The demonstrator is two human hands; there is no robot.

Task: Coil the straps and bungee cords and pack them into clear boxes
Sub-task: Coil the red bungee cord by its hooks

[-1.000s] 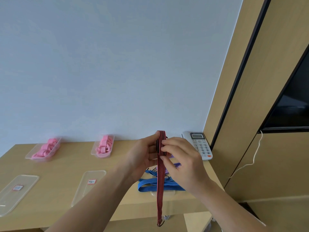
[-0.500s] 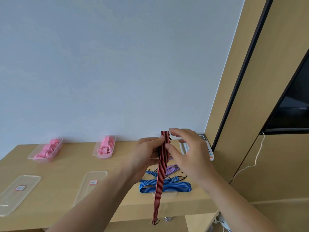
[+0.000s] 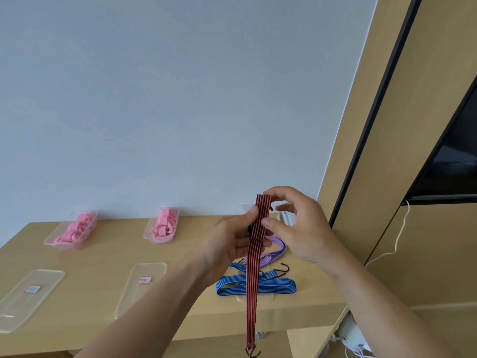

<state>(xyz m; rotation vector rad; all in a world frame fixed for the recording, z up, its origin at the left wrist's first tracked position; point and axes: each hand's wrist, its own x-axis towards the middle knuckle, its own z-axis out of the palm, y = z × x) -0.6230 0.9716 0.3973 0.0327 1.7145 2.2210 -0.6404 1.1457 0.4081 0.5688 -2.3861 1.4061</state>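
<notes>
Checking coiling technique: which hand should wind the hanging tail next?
Right, probably: the left hand grips the cord at its folded top as anchor, while the right hand pinches it with thumb and fingertip only, free to fetch the tail.

**Bare hands, bare forearms at the work**

Seen from the wearer's own head camera, the left hand (image 3: 227, 244) and the right hand (image 3: 302, 228) are uncovered. Behind the fingers (image 3: 268, 223), both forearms are bare all the way back to the lower edge of the frame. The thumbnails, at the very tips, are short and plain. Faint creases cross the right wrist just behind the hand. The forearms are slim, and whatever is worn above them lies out of view.
</notes>
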